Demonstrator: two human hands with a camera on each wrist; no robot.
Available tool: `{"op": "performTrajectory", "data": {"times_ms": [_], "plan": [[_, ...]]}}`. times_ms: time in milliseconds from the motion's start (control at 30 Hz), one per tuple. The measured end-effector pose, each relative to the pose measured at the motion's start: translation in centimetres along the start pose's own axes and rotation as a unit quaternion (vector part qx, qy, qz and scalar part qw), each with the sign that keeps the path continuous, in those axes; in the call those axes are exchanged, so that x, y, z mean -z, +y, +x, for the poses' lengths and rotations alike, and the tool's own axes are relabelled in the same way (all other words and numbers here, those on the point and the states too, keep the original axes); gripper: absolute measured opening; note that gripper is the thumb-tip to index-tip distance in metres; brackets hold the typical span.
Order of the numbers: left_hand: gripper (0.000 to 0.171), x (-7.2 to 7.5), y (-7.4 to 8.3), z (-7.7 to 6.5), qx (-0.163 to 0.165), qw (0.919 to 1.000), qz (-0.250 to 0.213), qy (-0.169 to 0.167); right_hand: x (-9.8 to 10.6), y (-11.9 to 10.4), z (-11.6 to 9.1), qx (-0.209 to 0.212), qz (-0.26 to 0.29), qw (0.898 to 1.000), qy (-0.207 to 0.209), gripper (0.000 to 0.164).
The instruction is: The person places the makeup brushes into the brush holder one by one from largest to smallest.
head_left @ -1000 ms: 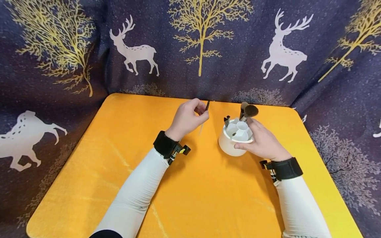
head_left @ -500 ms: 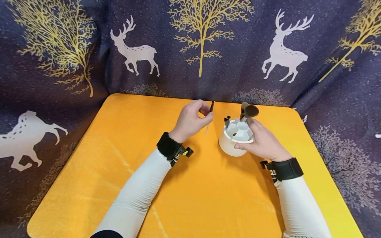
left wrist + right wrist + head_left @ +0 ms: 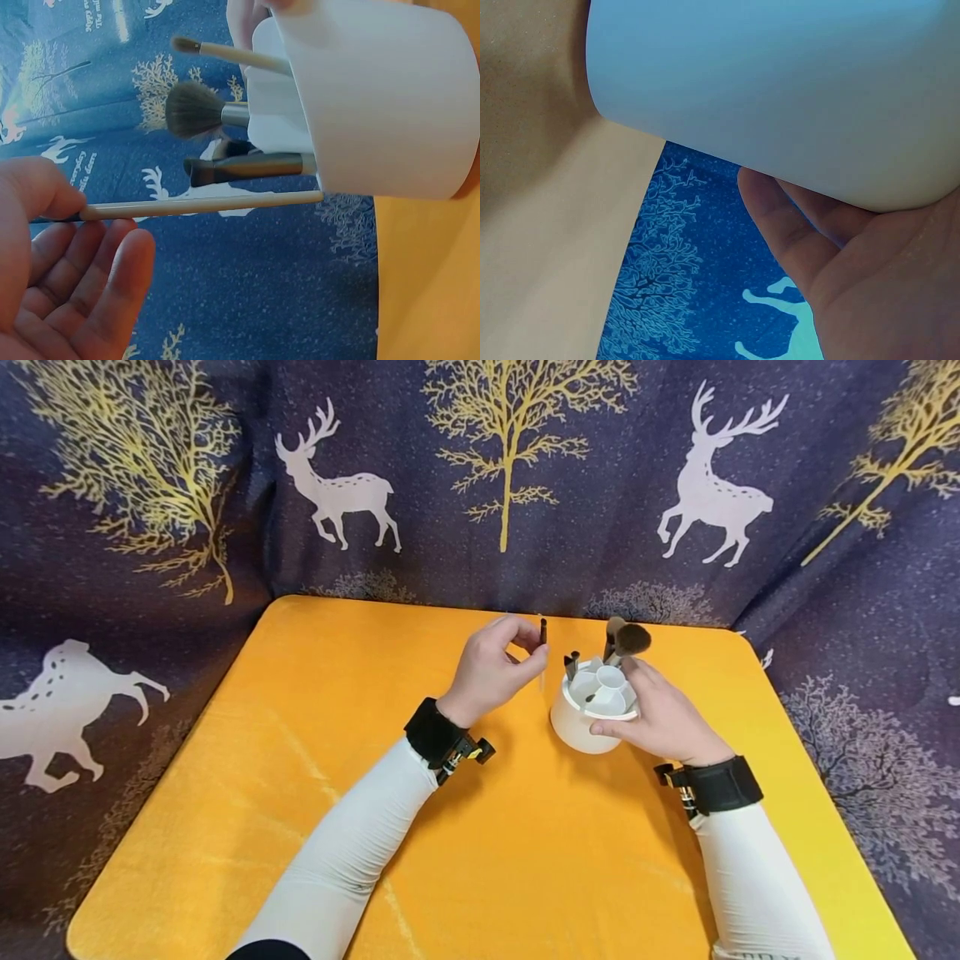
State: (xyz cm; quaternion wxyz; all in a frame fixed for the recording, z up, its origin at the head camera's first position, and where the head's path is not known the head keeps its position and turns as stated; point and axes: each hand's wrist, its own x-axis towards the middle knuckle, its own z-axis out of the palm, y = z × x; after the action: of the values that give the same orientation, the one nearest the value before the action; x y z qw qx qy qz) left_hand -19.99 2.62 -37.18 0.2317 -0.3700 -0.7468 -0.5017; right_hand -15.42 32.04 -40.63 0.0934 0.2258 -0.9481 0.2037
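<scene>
My left hand (image 3: 491,668) pinches a slim makeup brush (image 3: 210,205) between thumb and fingers, left of a white round brush holder (image 3: 581,731). The brush stands roughly upright, dark end up and pale handle down. In the left wrist view its handle tip overlaps the holder's rim. My right hand (image 3: 667,714) grips the holder's right side, thumb across the front and fingers behind. Inside the divided holder stand several brushes, among them a large fluffy brush (image 3: 196,109), a flat-headed brush (image 3: 247,169) and a small round-tipped brush (image 3: 232,54).
The holder stands on a table with an orange-yellow cover (image 3: 480,843). Behind the table hangs a dark blue curtain (image 3: 585,527) with printed deer and trees. Both wrists wear black straps with small cameras.
My left hand has moved right with the brush, closer to the holder, and the brush has come more upright. My right hand and the holder have stayed put.
</scene>
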Motion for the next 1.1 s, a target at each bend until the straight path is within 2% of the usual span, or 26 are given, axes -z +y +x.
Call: {"op": "performTrajectory", "data": {"times_ms": [333,633,1100], "plan": [[0.014,-0.7,0.4,-0.1,-0.012,0.9995,-0.023,0.021,-0.1,0.1,0.1,0.002,0.002,1.000,0.005,0.122],[0.014,-1.1,0.7,-0.3,-0.001,0.9985,-0.051,0.022,0.0,0.0,0.2,0.003,0.004,1.000,0.003,0.121],[0.013,-1.8,0.8,-0.5,-0.007,0.9989,-0.045,0.015,-0.1,-0.1,0.1,0.002,0.007,1.000,0.006,0.123]]}}
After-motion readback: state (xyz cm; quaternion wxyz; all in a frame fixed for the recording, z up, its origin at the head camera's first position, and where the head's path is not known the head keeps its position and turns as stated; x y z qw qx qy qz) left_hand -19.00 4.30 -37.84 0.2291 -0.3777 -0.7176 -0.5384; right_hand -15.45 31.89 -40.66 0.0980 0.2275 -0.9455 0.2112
